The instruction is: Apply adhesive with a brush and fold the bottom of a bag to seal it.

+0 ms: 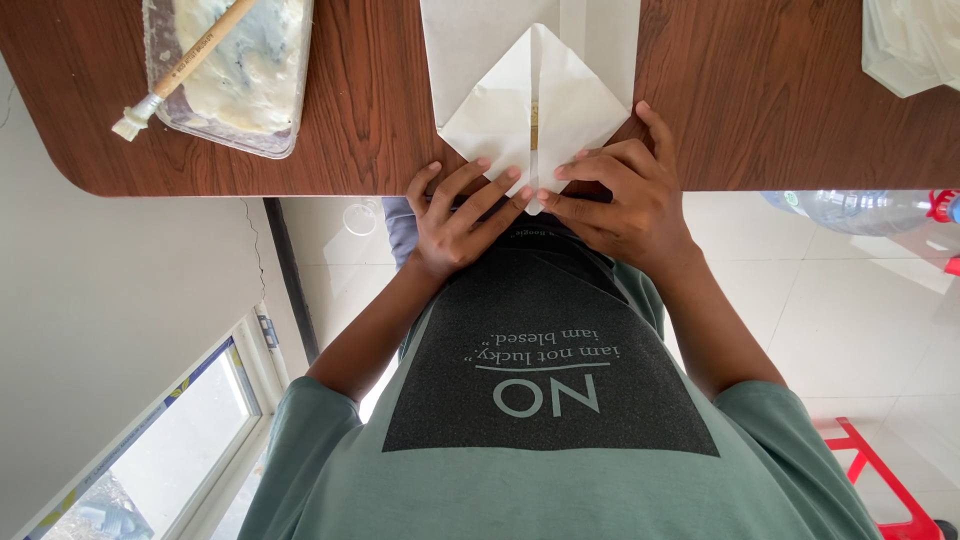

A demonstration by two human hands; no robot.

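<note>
brown wood table [360,120] with folded white paper [535,95], a clear tray [225,75] of paste with a brush [185,65], maybe plastic bags [910,45] in the corner

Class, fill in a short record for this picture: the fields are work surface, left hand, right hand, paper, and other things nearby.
Work surface: brown wooden table
Left hand: fingertips pressing the paper's near point at the table edge
Right hand: pressing the same point from the other side
Paper: white sheet, two flaps folded to a centre seam
Nearby: clear tray of white paste; brush resting across it
</note>
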